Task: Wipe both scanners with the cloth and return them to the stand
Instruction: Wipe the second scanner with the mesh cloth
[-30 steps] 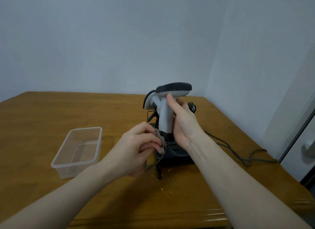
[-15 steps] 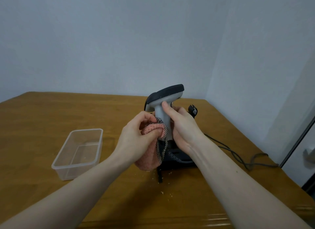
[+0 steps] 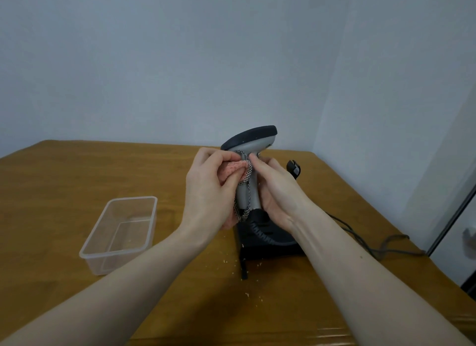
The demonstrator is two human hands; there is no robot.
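Observation:
A grey scanner (image 3: 251, 142) with a black top stands upright above the black stand (image 3: 268, 245). My right hand (image 3: 278, 191) grips its handle from the right. My left hand (image 3: 211, 188) holds a pink cloth (image 3: 231, 169) with a checked edge and presses it against the handle just under the scanner's head. A checked strip of the cloth hangs down along the handle. A second scanner is mostly hidden; only a small black part (image 3: 293, 168) shows behind my right hand.
A clear plastic container (image 3: 121, 232) sits on the wooden table (image 3: 64, 191) to the left. A dark cable (image 3: 373, 245) runs right from the stand toward the table edge. Small crumbs lie in front of the stand. Walls close the back and right.
My left hand rose from near the stand's base up to the scanner's neck, bringing the pink cloth against the handle. The scanner's head tilted and the right hand slid lower on the handle.

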